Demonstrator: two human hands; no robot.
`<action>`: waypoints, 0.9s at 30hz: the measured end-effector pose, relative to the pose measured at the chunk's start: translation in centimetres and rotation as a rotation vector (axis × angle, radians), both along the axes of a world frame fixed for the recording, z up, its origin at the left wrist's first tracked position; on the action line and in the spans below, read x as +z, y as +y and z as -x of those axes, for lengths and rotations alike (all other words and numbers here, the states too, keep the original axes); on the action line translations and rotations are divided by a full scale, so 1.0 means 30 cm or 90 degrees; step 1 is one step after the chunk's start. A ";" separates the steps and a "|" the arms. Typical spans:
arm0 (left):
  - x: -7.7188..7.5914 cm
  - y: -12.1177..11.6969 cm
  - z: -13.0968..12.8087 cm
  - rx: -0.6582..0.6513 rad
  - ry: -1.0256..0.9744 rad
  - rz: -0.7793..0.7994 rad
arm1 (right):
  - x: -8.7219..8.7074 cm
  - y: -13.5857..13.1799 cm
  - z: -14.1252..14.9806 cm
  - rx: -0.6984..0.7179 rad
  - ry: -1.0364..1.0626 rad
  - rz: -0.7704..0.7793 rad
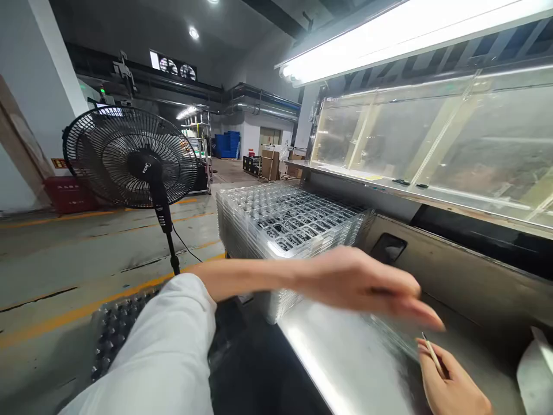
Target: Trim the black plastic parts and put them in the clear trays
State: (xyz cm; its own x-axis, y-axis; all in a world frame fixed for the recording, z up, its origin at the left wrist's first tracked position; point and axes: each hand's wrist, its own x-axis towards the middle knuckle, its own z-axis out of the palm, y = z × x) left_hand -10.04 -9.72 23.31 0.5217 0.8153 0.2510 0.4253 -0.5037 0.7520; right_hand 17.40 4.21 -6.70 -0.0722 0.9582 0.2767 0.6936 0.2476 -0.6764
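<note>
Your right hand [453, 380] pinches a slim tool [434, 357]; whether your blurred left hand [363, 283] grasps anything is unclear. At the left of the bench [345, 349], dark parts [298, 226] already occupy many top pockets of the tray stack [242, 227]; the remainder cannot be judged.

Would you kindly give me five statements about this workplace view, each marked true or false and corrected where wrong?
1. The right hand holds a slim, pen-like tool. True.
2. The left hand is gripping the black pedestal fan. False: it is stretched out above the shiny metal work surface, well apart from the fan.
3. Clear plastic trays are piled in a stack beyond the left forearm. True.
4. The fluorescent light overhead is switched off. False: it glows brightly.
5. Blue crates can be seen in the background. True.
</note>
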 end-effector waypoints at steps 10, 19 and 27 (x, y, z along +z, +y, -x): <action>0.083 0.264 0.635 0.583 0.488 -0.050 | 0.068 -0.021 0.017 -0.001 0.053 0.111; 0.026 0.266 0.709 0.534 0.526 0.045 | 0.069 -0.018 0.002 0.002 0.046 0.118; 0.065 0.261 0.733 0.582 0.493 -0.013 | 0.054 -0.017 0.019 0.033 0.036 0.083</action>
